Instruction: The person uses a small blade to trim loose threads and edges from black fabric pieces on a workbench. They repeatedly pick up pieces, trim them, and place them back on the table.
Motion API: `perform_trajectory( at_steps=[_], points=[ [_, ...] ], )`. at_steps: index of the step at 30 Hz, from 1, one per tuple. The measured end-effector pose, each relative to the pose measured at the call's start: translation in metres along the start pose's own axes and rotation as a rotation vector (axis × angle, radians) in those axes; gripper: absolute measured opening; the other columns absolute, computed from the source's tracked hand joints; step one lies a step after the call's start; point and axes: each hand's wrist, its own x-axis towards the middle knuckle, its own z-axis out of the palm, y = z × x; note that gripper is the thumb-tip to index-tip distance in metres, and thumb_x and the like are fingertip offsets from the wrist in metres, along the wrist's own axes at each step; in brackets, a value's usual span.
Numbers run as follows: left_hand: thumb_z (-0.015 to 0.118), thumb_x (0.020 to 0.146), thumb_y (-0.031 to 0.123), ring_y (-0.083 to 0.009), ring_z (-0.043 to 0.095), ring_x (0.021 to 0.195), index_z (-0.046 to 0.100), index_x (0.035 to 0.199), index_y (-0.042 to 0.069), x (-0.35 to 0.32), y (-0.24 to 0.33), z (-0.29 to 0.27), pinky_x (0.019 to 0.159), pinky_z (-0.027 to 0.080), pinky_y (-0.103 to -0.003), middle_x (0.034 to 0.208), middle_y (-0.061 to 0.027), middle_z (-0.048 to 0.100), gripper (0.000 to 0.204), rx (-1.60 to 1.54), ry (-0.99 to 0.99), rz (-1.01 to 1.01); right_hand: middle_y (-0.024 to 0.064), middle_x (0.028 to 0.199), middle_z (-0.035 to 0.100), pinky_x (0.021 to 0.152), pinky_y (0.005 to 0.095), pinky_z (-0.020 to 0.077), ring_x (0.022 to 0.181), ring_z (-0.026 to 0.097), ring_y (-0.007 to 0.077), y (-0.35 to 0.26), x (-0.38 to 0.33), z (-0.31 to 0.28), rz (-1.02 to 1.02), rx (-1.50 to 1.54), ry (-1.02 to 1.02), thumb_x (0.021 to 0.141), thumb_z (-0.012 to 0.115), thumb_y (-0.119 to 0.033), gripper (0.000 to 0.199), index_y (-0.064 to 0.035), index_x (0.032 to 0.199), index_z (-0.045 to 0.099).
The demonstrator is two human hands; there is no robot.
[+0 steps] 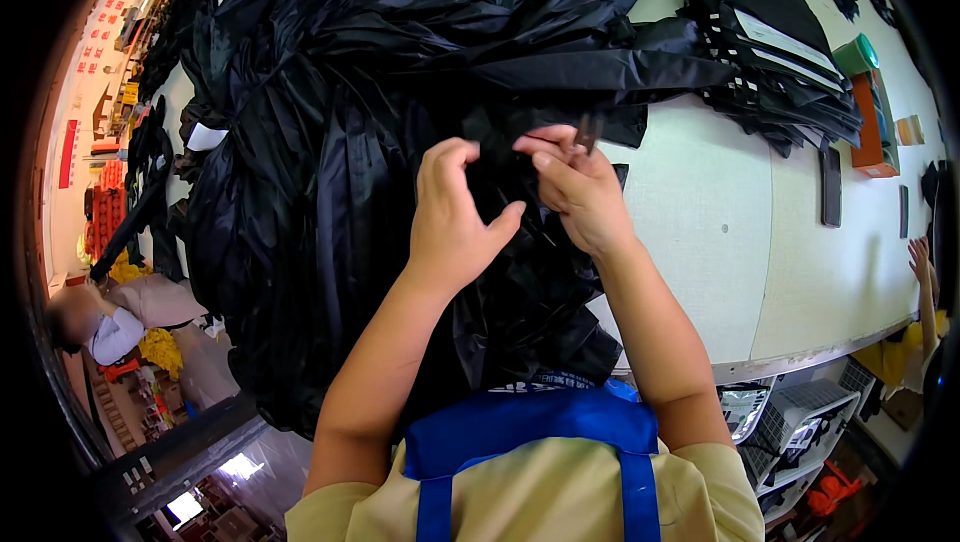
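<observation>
A large heap of thin black fabric (330, 142) covers the left and middle of the table and hangs over its near edge. My left hand (447, 210) is over the heap, its fingers bent and its thumb standing apart, with no thing visible in between. Close by on the right, my right hand (582, 190) has its thumb and fingers drawn together. From its knuckles sticks up a small dark tool (588, 134), blurred, its kind unclear. Dark cloth lies behind both sets of fingertips; whether the right hand also pinches it I cannot tell.
On the pale table (700, 232), stacked black fabric pieces (770, 62) lie at the far right. Beyond them are an orange-brown box (874, 127), a green roll (855, 55) and a dark flat bar (830, 187). White baskets (805, 422) stand below right. Other people work left and right.
</observation>
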Motion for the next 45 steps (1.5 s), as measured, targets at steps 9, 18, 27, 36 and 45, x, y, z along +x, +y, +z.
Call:
perform_trajectory(
  at_steps=[9, 18, 27, 36, 45],
  points=[
    [0.058, 0.080, 0.003, -0.0289, 0.060, 0.079, 0.058, 0.096, 0.000, 0.041, -0.024, -0.003, 0.072, 0.047, -0.032, 0.087, -0.0133, 0.062, 0.017, -0.151, -0.022, -0.220, 0.0061, 0.105, 0.061, 0.068, 0.0237, 0.0453, 0.083, 0.055, 0.0104, 0.004, -0.001, -0.013, -0.308, -0.768, -0.043, 0.081, 0.062, 0.000, 0.038, -0.0038, 0.117, 0.053],
    [0.054, 0.083, 0.001, -0.0086, 0.052, 0.083, 0.062, 0.095, 0.000, 0.045, -0.016, -0.024, 0.078, 0.040, -0.023, 0.089, -0.0007, 0.057, 0.015, -0.525, -0.203, -0.349, -0.0032, 0.071, 0.048, 0.062, 0.0213, 0.0349, 0.063, 0.041, 0.0087, -0.011, 0.020, -0.023, -0.365, -0.916, 0.001, 0.080, 0.064, 0.000, 0.008, -0.0025, 0.087, 0.061],
    [0.054, 0.092, 0.018, -0.0121, 0.056, 0.078, 0.065, 0.087, -0.001, 0.036, -0.038, -0.056, 0.076, 0.042, -0.025, 0.084, -0.0020, 0.062, 0.023, -0.858, -0.263, -0.587, -0.0049, 0.074, 0.052, 0.060, 0.0205, 0.0342, 0.064, 0.039, 0.0039, -0.032, 0.035, -0.022, -0.127, -0.596, -0.104, 0.083, 0.067, -0.010, 0.012, -0.0005, 0.089, 0.063],
    [0.046, 0.096, 0.027, -0.0170, 0.062, 0.096, 0.062, 0.104, -0.001, 0.028, -0.041, -0.059, 0.087, 0.046, -0.030, 0.103, -0.0094, 0.066, 0.034, -1.124, -0.039, -0.678, 0.0022, 0.100, 0.053, 0.061, 0.0188, 0.0392, 0.066, 0.039, 0.0057, 0.016, 0.005, -0.033, -0.243, -0.722, 0.396, 0.070, 0.079, -0.020, 0.054, -0.0018, 0.112, 0.051],
    [0.046, 0.097, 0.025, -0.0199, 0.058, 0.104, 0.058, 0.114, -0.001, 0.004, -0.043, -0.058, 0.092, 0.043, -0.035, 0.113, -0.0107, 0.062, 0.034, -1.042, 0.065, -0.564, 0.0081, 0.085, 0.060, 0.058, 0.0291, 0.0503, 0.069, 0.060, 0.0234, 0.020, -0.021, 0.000, -0.714, -1.255, 0.011, 0.064, 0.071, -0.003, 0.030, -0.0056, 0.092, 0.061]
  ],
)
